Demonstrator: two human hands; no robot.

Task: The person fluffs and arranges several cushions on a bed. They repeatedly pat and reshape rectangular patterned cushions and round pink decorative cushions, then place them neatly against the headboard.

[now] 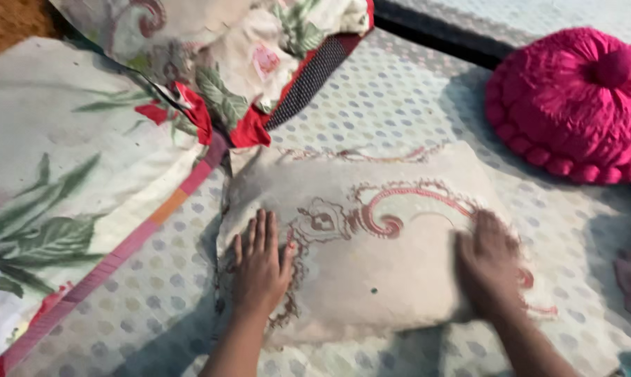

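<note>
Both hands lie flat, fingers spread, gripping nothing: left hand (259,262) and right hand (488,264) press the cream embroidered pillow (371,237) on the bed (399,98), centre. 1 round pink cushion (573,105) sits toward its far right edge, floral blanket (64,174) along the left.

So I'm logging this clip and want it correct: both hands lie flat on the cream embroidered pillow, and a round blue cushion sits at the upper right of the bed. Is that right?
Not quite. The round cushion is bright pink, not blue, as the head view shows. The rest holds: the left hand and right hand lie flat on the cream embroidered pillow, and the cushion sits at the upper right of the bed.
</note>
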